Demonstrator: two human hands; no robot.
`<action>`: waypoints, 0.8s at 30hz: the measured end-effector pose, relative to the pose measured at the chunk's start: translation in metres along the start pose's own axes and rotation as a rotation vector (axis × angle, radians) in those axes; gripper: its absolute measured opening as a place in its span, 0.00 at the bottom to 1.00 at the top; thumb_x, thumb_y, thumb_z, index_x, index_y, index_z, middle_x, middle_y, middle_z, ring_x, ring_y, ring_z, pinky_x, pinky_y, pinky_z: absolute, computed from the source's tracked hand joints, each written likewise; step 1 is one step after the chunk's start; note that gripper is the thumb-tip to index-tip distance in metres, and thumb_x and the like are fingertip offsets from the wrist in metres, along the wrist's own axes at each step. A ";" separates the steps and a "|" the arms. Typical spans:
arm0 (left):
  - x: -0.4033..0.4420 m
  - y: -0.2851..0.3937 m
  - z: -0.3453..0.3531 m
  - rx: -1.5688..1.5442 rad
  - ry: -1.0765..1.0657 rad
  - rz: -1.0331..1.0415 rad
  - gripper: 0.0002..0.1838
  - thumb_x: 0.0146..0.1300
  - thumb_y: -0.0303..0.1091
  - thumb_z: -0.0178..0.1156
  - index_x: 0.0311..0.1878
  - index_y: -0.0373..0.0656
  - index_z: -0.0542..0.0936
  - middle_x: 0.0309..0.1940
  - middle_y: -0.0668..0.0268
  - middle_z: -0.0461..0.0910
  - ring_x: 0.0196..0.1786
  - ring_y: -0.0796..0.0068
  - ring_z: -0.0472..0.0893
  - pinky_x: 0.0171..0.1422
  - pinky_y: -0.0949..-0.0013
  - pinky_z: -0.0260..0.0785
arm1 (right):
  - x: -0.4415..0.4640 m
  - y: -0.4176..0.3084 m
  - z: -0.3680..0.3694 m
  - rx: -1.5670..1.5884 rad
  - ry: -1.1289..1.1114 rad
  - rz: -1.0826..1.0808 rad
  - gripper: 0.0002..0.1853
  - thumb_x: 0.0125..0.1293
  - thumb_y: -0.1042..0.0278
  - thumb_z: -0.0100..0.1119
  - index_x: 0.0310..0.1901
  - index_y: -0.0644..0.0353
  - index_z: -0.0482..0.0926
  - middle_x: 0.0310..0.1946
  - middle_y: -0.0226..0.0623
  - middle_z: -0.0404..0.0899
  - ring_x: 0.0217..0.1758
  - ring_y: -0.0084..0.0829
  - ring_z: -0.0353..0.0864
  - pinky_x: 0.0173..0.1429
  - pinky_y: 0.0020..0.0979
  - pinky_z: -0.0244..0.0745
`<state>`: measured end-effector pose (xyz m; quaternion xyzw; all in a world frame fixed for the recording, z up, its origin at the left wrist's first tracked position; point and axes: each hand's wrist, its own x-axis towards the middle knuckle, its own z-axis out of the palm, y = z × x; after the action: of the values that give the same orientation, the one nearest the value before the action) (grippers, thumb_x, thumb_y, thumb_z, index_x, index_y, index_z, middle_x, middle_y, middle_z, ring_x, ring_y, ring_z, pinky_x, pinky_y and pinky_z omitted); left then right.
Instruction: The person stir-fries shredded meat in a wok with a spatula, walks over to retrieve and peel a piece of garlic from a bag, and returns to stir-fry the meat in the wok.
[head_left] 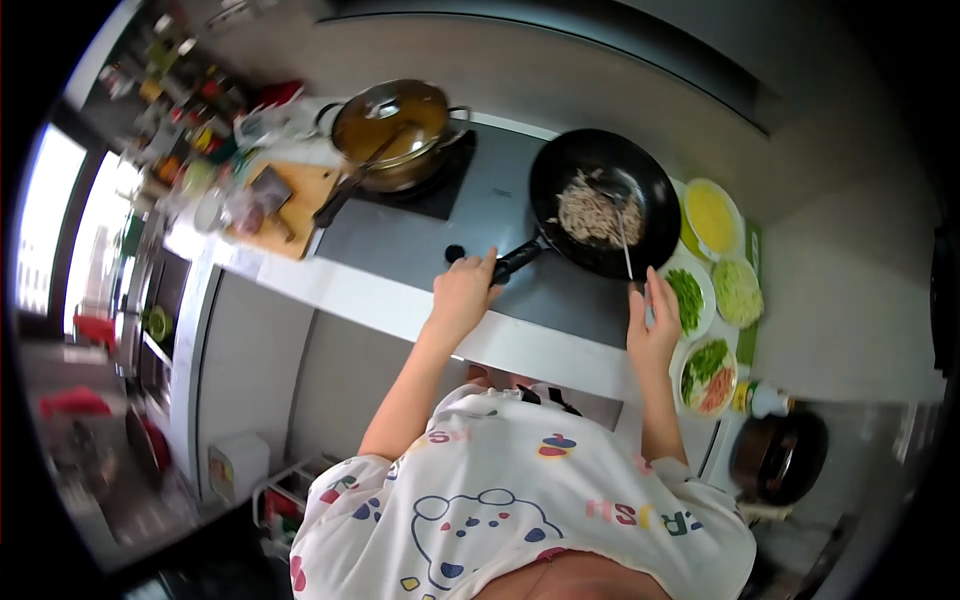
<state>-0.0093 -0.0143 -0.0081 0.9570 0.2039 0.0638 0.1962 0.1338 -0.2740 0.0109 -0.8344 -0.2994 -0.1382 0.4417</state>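
Note:
A black wok (655, 180) sits on the right part of the cooktop, with pale shredded meat (590, 212) in it. My left hand (465, 295) is closed around the end of the wok's handle (518, 260), its index finger stretched along it. Between the fingers of my right hand (655, 320), at the wok's near right rim, is a spatula (626, 245) with a thin metal shaft. The spatula's head rests among the meat and is hard to make out.
Right of the wok stand a yellow-filled bowl (712, 215), shredded cabbage (738, 292), chopped greens (686, 298) and a plate of mixed ingredients (708, 378). A lidded pot (392, 135) and a cutting board (290, 215) with a cleaver (270, 188) are at left.

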 end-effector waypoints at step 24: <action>-0.443 -0.007 0.066 -0.272 0.997 -1.159 0.34 0.71 0.53 0.58 0.74 0.46 0.69 0.68 0.50 0.74 0.70 0.47 0.73 0.74 0.49 0.64 | -0.241 -0.263 0.150 0.818 -2.301 0.941 0.33 0.79 0.39 0.44 0.76 0.52 0.64 0.69 0.35 0.71 0.72 0.34 0.69 0.73 0.39 0.67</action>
<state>-0.4005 -0.2157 -0.0903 0.5232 0.7265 0.3986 0.1990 -0.2230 -0.1287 -0.0217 -0.3045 -0.2047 0.9163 0.1602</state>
